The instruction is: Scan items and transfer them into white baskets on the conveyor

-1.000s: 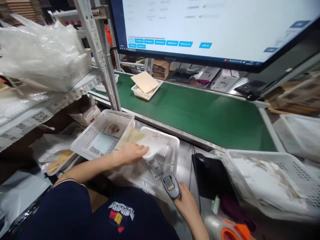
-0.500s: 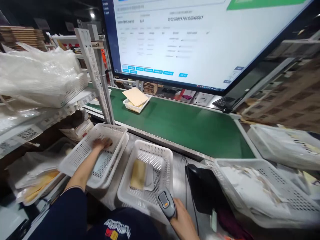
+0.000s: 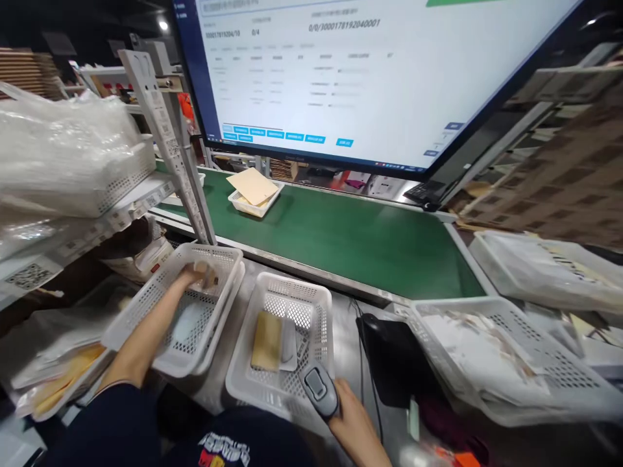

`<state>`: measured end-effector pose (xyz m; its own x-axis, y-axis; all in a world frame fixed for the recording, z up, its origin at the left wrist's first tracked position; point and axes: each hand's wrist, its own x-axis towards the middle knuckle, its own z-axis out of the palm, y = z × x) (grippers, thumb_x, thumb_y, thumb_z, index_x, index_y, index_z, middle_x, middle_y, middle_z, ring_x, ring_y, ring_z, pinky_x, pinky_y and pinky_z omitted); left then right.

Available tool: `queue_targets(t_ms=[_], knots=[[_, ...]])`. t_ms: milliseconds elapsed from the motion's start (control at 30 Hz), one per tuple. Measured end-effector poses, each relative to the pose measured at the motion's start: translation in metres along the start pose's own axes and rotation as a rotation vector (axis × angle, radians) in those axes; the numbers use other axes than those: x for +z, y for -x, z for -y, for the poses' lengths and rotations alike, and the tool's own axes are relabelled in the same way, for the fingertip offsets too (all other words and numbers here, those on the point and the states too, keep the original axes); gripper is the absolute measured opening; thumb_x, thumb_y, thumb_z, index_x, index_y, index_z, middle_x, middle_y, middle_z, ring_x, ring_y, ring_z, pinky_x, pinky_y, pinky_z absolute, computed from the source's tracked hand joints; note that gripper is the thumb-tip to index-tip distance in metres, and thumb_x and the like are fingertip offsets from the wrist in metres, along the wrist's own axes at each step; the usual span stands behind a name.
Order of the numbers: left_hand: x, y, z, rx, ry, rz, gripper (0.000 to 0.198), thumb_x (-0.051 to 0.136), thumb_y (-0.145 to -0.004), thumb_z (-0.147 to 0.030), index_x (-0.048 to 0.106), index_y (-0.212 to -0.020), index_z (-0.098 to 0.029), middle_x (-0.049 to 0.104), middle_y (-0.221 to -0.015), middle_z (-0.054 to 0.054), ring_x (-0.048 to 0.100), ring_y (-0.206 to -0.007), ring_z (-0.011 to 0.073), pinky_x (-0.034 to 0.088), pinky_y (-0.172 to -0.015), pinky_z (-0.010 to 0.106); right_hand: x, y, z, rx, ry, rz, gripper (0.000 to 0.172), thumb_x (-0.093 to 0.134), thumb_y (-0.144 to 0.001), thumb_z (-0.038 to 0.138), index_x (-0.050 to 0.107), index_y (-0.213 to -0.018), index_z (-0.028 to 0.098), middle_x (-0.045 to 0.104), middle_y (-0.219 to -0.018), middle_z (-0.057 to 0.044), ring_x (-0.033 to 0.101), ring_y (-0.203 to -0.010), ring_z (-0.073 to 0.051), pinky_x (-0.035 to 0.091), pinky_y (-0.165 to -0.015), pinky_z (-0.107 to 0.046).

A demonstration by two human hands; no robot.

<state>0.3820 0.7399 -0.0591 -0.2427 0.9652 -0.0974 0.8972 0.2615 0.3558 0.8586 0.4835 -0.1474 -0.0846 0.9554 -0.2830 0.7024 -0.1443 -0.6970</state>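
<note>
My left hand (image 3: 191,275) reaches into the white perforated basket (image 3: 127,329) on the left. Its fingers are closed on a small brownish packet (image 3: 209,280) with a clear, shiny look; blur hides the finer detail. A pale flat item (image 3: 187,324) lies on that basket's floor. In my right hand (image 3: 351,415) is a grey handheld barcode scanner (image 3: 318,389), held over the near right corner of the middle white basket (image 3: 235,363). Inside that middle basket lie a yellow-brown packet (image 3: 266,340) and a whitish flat pack (image 3: 289,345), side by side.
A large monitor (image 3: 311,84) hangs over the green conveyor belt (image 3: 335,227), where a small basket (image 3: 263,209) carries a buff envelope (image 3: 252,186). Right of me are a black mouse pad (image 3: 399,363) and a basket of white papers (image 3: 487,357). A shelf with plastic bags (image 3: 63,149) stands left.
My left hand has lifted slightly within the left basket, with the brownish packet now showing in its fingers. The camera view has shifted a little to the right. The scanner stays in my right hand.
</note>
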Motion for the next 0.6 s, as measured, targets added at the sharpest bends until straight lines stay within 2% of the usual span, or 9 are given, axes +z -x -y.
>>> queue_targets(t_ms=[67, 100, 133, 200, 300, 367, 467, 600], knots=[[-0.018, 0.012, -0.011, 0.050, -0.045, -0.035, 0.037, 0.068, -0.102, -0.021, 0.070, -0.136, -0.005, 0.076, -0.128, 0.017, 0.073, -0.115, 0.0303, 0.054, -0.090, 0.035, -0.021, -0.001, 0.013, -0.033, -0.026, -0.011, 0.037, 0.055, -0.067, 0.021, 0.069, -0.100, 0.020, 0.071, -0.109, -0.013, 0.074, -0.107, -0.032, 0.056, -0.094, -0.041], [-0.027, 0.019, -0.017, 0.124, -0.081, -0.065, 0.039, 0.064, -0.104, -0.024, 0.071, -0.139, -0.009, 0.074, -0.135, 0.017, 0.071, -0.121, 0.0326, 0.053, -0.093, 0.036, -0.033, -0.001, 0.022, -0.052, -0.034, -0.026, 0.031, 0.055, -0.069, 0.023, 0.067, -0.098, 0.020, 0.070, -0.105, -0.012, 0.073, -0.103, -0.031, 0.055, -0.091, -0.041], [-0.034, 0.028, -0.023, 0.240, -0.121, -0.101, 0.039, 0.061, -0.104, -0.026, 0.073, -0.138, -0.012, 0.073, -0.138, 0.015, 0.070, -0.125, 0.0334, 0.053, -0.095, 0.037, -0.046, -0.002, 0.033, -0.079, -0.041, -0.042, 0.025, 0.056, -0.072, 0.026, 0.065, -0.096, 0.021, 0.069, -0.102, -0.011, 0.072, -0.098, -0.030, 0.054, -0.088, -0.040], [-0.041, 0.047, -0.035, 0.565, -0.208, -0.188, 0.035, 0.061, -0.100, -0.025, 0.079, -0.128, -0.017, 0.076, -0.132, 0.013, 0.071, -0.121, 0.0319, 0.053, -0.096, 0.039, -0.072, -0.003, 0.059, -0.147, -0.050, -0.056, 0.017, 0.056, -0.079, 0.029, 0.062, -0.094, 0.022, 0.067, -0.098, -0.009, 0.067, -0.089, -0.026, 0.051, -0.082, -0.037], [-0.032, 0.070, -0.054, 1.050, -0.286, -0.327, 0.030, 0.057, -0.103, -0.019, 0.085, -0.112, -0.023, 0.081, -0.110, 0.010, 0.073, -0.107, 0.0275, 0.054, -0.094, 0.041, -0.105, -0.006, 0.102, -0.271, -0.033, -0.044, 0.006, 0.059, -0.085, 0.027, 0.058, -0.088, 0.022, 0.064, -0.095, -0.006, 0.061, -0.083, -0.022, 0.046, -0.075, -0.033], [-0.019, 0.079, -0.065, 1.243, -0.279, -0.388, 0.033, 0.054, -0.109, -0.017, 0.086, -0.109, -0.027, 0.082, -0.103, 0.008, 0.076, -0.104, 0.0247, 0.055, -0.095, 0.040, -0.119, -0.007, 0.126, -0.352, -0.004, 0.003, 0.008, 0.065, -0.085, 0.024, 0.057, -0.087, 0.021, 0.062, -0.094, -0.004, 0.058, -0.082, -0.020, 0.044, -0.073, -0.031], [0.000, 0.088, -0.081, 1.355, -0.232, -0.408, 0.031, 0.058, -0.111, -0.018, 0.086, -0.113, -0.031, 0.083, -0.104, 0.006, 0.078, -0.107, 0.0219, 0.057, -0.100, 0.037, -0.129, -0.006, 0.148, -0.444, 0.015, 0.093, 0.016, 0.073, -0.083, 0.021, 0.059, -0.091, 0.020, 0.061, -0.095, -0.002, 0.059, -0.084, -0.018, 0.044, -0.074, -0.029], [0.011, 0.095, -0.099, 1.413, -0.212, -0.401, 0.032, 0.058, -0.111, -0.015, 0.085, -0.116, -0.031, 0.084, -0.105, 0.005, 0.080, -0.108, 0.0214, 0.059, -0.101, 0.036, -0.128, -0.005, 0.153, -0.480, 0.030, 0.179, 0.023, 0.079, -0.082, 0.021, 0.063, -0.098, 0.020, 0.063, -0.098, -0.002, 0.060, -0.086, -0.018, 0.043, -0.074, -0.028]])
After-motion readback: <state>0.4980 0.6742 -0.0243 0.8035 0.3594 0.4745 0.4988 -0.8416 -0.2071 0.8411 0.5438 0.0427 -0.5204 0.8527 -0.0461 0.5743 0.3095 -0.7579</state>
